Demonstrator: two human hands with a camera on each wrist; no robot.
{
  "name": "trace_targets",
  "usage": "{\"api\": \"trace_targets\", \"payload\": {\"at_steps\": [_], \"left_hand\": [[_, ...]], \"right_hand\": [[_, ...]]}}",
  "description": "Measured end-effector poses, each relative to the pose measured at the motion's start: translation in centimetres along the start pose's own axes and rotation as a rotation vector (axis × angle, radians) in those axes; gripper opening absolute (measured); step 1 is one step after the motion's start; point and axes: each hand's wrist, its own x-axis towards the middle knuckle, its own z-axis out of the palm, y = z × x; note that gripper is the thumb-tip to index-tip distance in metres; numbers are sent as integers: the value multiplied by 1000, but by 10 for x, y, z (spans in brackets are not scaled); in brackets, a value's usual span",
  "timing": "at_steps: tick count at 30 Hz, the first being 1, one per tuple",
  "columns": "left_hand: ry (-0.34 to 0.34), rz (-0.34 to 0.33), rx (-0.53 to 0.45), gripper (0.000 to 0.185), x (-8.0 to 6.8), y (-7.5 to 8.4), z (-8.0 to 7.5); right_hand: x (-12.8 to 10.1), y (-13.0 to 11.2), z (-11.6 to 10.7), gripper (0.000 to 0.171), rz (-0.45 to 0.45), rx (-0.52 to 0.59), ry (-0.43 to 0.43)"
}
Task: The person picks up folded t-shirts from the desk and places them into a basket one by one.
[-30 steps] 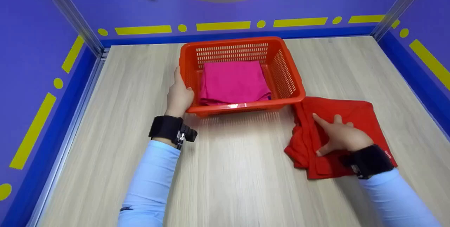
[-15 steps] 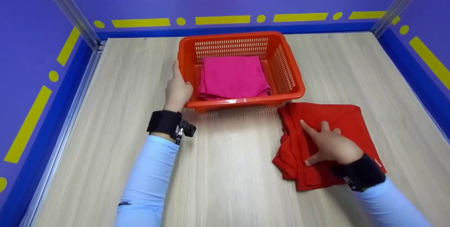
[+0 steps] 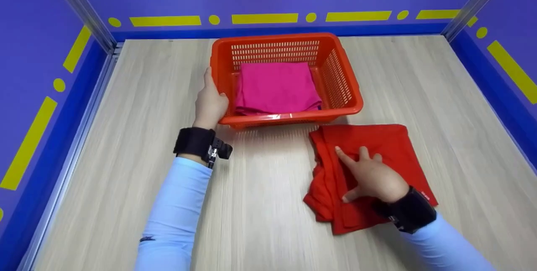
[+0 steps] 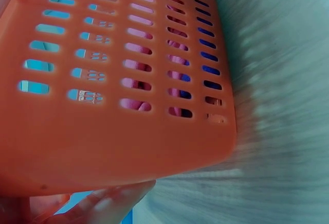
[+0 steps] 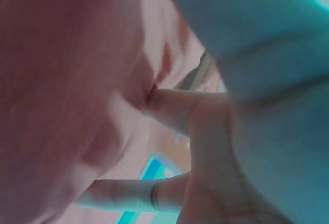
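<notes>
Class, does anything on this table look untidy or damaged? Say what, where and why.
The red cloth under the right hand: its left edge is bunched, while the pink cloth in the basket lies fairly flat. Nothing looks spilled or damaged.

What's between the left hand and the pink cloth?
The basket: its left wall stands between the left hand and the pink cloth, as the head view shows.
</notes>
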Motion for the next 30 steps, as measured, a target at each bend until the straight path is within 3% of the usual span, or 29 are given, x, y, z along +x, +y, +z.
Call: {"api": "trace_targets", "payload": {"at_steps": [16, 30], "left_hand": [[8, -8, 2, 79, 0, -5, -4], [8, 3, 8, 80, -1, 0, -1]], "right_hand": [[26, -74, 5, 125, 9, -66, -19], [34, -126, 7, 130, -45, -106, 87]]}}
